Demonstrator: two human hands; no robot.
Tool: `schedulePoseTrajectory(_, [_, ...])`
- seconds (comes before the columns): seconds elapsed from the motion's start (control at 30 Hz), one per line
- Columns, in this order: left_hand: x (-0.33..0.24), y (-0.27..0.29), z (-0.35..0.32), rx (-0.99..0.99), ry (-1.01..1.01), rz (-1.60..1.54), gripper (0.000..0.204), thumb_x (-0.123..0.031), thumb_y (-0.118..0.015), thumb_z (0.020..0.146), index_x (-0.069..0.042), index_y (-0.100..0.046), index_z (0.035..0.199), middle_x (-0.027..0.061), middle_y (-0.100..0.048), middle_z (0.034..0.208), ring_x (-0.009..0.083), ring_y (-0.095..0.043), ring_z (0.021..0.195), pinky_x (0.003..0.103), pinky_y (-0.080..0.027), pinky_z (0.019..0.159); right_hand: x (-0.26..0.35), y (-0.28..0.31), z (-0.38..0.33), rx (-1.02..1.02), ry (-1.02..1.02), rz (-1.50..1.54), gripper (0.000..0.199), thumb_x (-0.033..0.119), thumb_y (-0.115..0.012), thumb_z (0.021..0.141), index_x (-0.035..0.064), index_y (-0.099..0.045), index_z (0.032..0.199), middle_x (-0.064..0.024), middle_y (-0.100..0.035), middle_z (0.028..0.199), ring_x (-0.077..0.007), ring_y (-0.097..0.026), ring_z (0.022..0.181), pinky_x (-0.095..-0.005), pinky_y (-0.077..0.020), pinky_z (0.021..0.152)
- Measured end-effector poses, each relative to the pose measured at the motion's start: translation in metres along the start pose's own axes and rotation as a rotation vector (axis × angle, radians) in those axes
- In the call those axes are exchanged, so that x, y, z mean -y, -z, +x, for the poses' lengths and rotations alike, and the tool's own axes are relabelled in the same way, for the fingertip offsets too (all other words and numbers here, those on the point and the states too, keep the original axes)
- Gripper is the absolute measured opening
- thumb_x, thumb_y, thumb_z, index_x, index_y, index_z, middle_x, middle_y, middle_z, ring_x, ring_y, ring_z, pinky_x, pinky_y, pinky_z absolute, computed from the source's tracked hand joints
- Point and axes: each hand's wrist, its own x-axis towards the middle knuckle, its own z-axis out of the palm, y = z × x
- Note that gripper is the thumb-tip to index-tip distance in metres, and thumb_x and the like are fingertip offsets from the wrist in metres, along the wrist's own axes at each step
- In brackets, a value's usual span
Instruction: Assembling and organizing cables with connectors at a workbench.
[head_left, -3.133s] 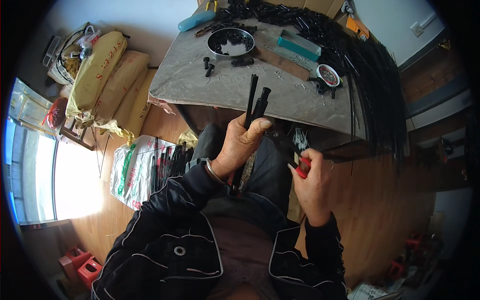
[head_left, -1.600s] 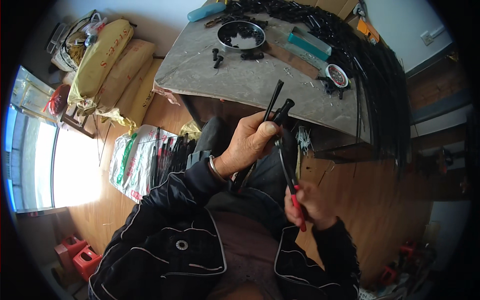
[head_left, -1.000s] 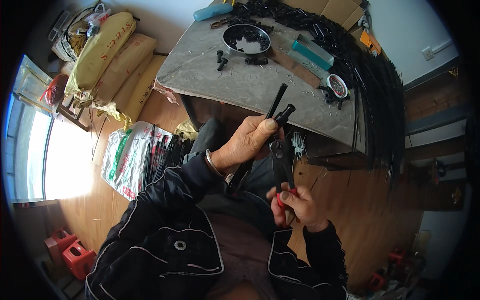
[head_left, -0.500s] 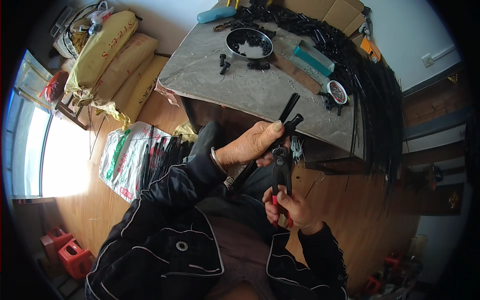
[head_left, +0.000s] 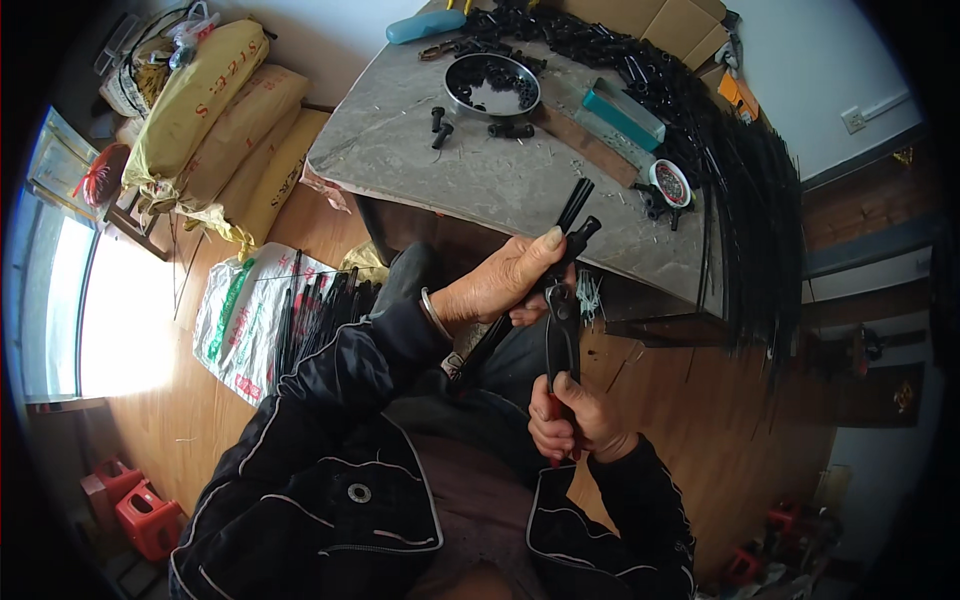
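Observation:
My left hand is closed around several thin black rods and a black tube-shaped fitting with a flared end, its thumb pressed along the top. Below, the rods run down toward my lap. My right hand grips the red handles of a pair of end-cutting pincers, squeezed close together. The pincers' dark head points up and meets the lower part of the fitting, just beside my left fingers. Whatever sits between the jaws is too small to make out.
On the grey table stand a round metal bowl of black parts, a teal tray and a small white dish. Black rods drape over its right side. Black rods lie on a white sack; filled sacks are stacked behind.
The pincers' handles have come together as my right hand squeezed them. Both hands have shifted very slightly left, still holding the same things.

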Motion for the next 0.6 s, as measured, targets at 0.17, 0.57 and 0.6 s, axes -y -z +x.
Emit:
schedulePoseTrajectory(0.17, [0.011,0.005,0.017,-0.212,-0.056,0.081,0.065,-0.062,-0.038,0.094,-0.002,-0.058,0.082,0.0011,-0.042,0.049,0.0093,-0.04,0.037,0.023,-0.03,0.036,0.017,0.019,0.01,-0.53,0.153,-0.771,0.032,0.031,-0.045,0.101,0.0003,-0.054,0.096,-0.0014,-0.046,0.06,-0.0099,-0.044,0.048,-0.0284,-0.0424,0.046])
schedulePoseTrajectory(0.57, [0.013,0.028,0.042,-0.299,-0.084,0.086,0.063,-0.059,-0.038,0.096,0.001,-0.059,0.092,0.0002,-0.044,0.051,0.0079,-0.04,0.04,0.023,-0.029,0.038,0.093,0.061,0.029,-0.886,0.606,-1.06,0.02,0.021,-0.056,0.097,0.0018,-0.058,0.103,0.0008,-0.052,0.072,-0.0053,-0.048,0.059,-0.0207,-0.0404,0.052])
schedulePoseTrajectory(0.6, [0.013,0.029,0.041,-0.303,-0.08,0.08,0.063,-0.059,-0.038,0.096,0.001,-0.059,0.092,0.0002,-0.044,0.051,0.0079,-0.04,0.04,0.023,-0.029,0.038,0.091,0.052,0.039,-0.876,0.572,-1.021,0.017,0.02,-0.058,0.096,0.0036,-0.058,0.101,0.0033,-0.05,0.067,-0.0043,-0.044,0.052,-0.0206,-0.0378,0.049])
